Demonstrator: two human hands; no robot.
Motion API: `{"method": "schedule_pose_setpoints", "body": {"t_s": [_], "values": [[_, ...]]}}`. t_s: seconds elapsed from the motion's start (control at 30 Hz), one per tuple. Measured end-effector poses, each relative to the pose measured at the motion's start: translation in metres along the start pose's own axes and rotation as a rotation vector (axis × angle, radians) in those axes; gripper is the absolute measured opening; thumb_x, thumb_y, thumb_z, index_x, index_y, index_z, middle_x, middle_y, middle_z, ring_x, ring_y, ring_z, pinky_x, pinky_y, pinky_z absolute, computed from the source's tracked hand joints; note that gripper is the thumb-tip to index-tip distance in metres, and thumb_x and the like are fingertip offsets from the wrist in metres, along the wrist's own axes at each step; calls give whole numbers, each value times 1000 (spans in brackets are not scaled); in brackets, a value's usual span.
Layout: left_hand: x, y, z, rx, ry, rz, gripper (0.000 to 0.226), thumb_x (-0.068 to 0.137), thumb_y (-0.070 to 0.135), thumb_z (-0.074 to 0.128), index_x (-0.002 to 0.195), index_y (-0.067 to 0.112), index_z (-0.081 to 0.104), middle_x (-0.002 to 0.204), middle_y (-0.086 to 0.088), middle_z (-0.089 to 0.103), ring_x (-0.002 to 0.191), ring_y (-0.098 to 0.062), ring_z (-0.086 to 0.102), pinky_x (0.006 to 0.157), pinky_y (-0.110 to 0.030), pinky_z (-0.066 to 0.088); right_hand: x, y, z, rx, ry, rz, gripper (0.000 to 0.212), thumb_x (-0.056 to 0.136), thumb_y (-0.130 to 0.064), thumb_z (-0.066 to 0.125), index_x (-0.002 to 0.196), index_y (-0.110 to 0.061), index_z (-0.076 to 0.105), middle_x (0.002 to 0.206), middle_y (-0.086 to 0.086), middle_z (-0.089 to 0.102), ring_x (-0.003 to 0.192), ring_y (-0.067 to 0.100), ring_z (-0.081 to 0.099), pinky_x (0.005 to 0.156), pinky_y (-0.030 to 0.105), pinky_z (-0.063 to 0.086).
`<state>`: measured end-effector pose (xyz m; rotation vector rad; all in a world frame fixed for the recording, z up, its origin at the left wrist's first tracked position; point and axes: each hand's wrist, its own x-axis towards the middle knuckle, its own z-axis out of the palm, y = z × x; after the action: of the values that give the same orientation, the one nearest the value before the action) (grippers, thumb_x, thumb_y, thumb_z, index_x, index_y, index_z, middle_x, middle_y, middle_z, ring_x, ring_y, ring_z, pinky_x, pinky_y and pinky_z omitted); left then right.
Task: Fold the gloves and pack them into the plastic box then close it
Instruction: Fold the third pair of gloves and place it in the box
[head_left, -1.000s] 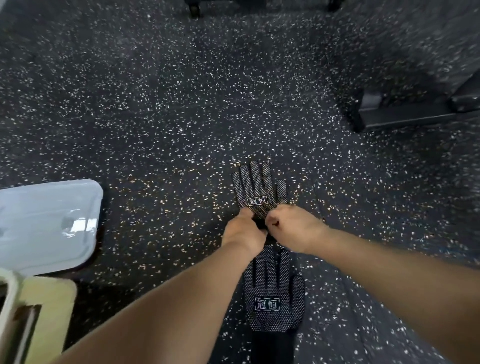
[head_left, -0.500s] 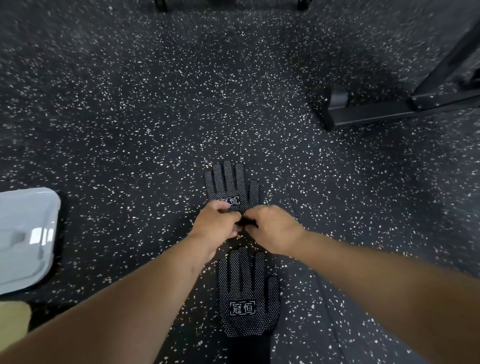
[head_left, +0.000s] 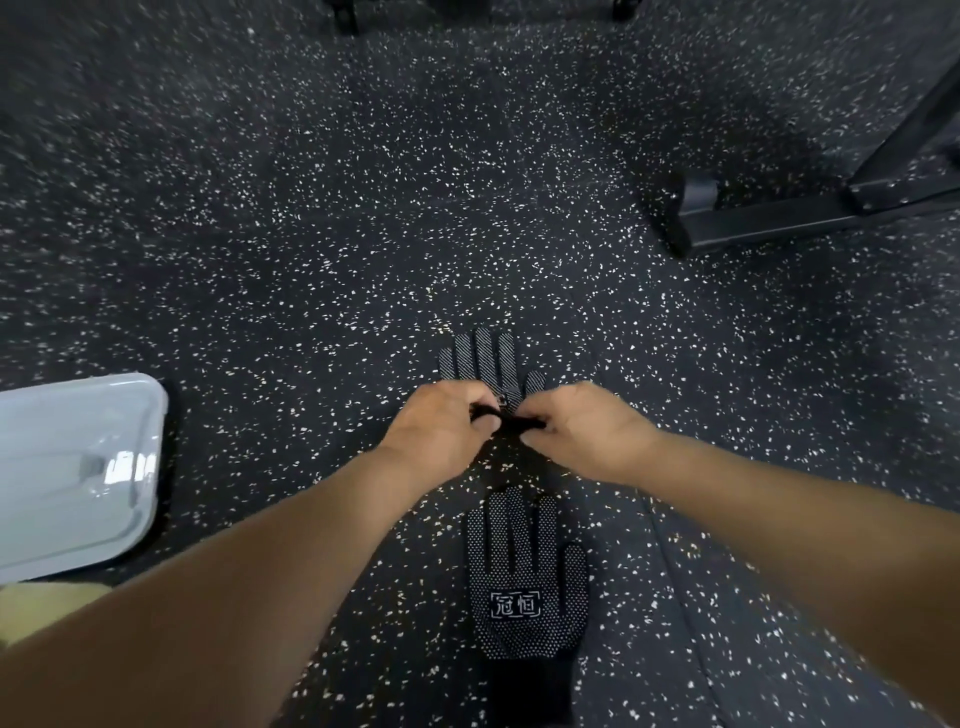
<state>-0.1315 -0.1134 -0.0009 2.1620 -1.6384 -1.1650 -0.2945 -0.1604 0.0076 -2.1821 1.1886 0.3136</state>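
Two black gloves with white grip dots lie on the speckled floor. The far glove (head_left: 483, 356) points its fingers away from me; its cuff end is lifted and pinched between my left hand (head_left: 441, 428) and my right hand (head_left: 592, 431), which hide its palm. The near glove (head_left: 524, 582) lies flat, palm up with a white logo, just behind my hands. The plastic box's pale lid (head_left: 78, 473) lies at the left edge.
A black metal frame foot (head_left: 769, 218) sits on the floor at the right rear. A yellowish surface (head_left: 47, 605) shows at the lower left beside the lid. Dark legs (head_left: 345, 15) stand at the top edge.
Both hands have drawn the far glove's cuff forward over its palm, covering the logo. The view has shifted, so the lid shows more at the left.
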Motion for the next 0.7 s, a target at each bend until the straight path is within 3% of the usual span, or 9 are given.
{"method": "schedule_pose_setpoints", "body": {"t_s": [0.1,0.2,0.27,0.3,0.4,0.47,0.6,0.7], "values": [[-9,7,-30,-53,-104,34,6,90,26,64,92,31,66,80,10,67,56,-5,59,39,-14,37,-14,-11,-34,2,-66,-35,15,92,-30,59,104,-31,69,88,-10,68,78,13,64,70,28,52],[-14,14,-63,-71,-185,99,7,88,23,67,92,28,67,67,10,70,49,3,57,44,-14,39,-19,-23,-66,95,-108,-86,12,90,-27,65,98,-34,71,83,-10,72,56,-6,58,51,14,41],[-12,17,-79,-101,-219,114,8,88,20,67,95,23,67,63,6,69,52,-3,57,52,-19,42,-13,-25,-81,219,-90,-95,12,89,-21,67,95,-30,71,79,-7,73,47,-9,54,45,6,36],[-7,16,-83,-136,-219,109,7,88,18,67,95,20,67,62,4,68,53,-6,56,54,-21,43,-7,-26,-86,269,-85,-98,11,89,-18,67,94,-27,72,77,-4,73,46,-6,54,46,5,36],[17,9,-76,-278,-121,25,8,88,13,66,95,15,66,64,1,65,50,-5,55,49,-16,44,25,-21,-84,315,-24,-67,9,89,-18,67,94,-22,73,79,5,74,62,8,61,57,20,46],[38,0,-62,-323,3,-38,12,87,13,67,99,15,68,73,1,68,54,-5,58,50,-17,47,50,-15,-69,229,87,-17,13,89,-21,66,99,-24,74,77,-3,70,64,10,60,57,23,44],[63,-11,-43,-102,108,-72,11,87,23,67,97,28,71,89,2,70,65,-11,62,58,-21,47,78,-6,-40,78,201,25,22,89,-22,61,107,-27,73,96,-4,70,88,16,64,80,28,51],[63,-15,-39,-57,155,-54,13,89,23,65,100,28,71,100,3,66,69,-13,59,64,-23,48,80,0,-30,48,243,-5,25,90,-21,59,110,-27,72,101,-2,71,92,18,63,84,24,49]]}}
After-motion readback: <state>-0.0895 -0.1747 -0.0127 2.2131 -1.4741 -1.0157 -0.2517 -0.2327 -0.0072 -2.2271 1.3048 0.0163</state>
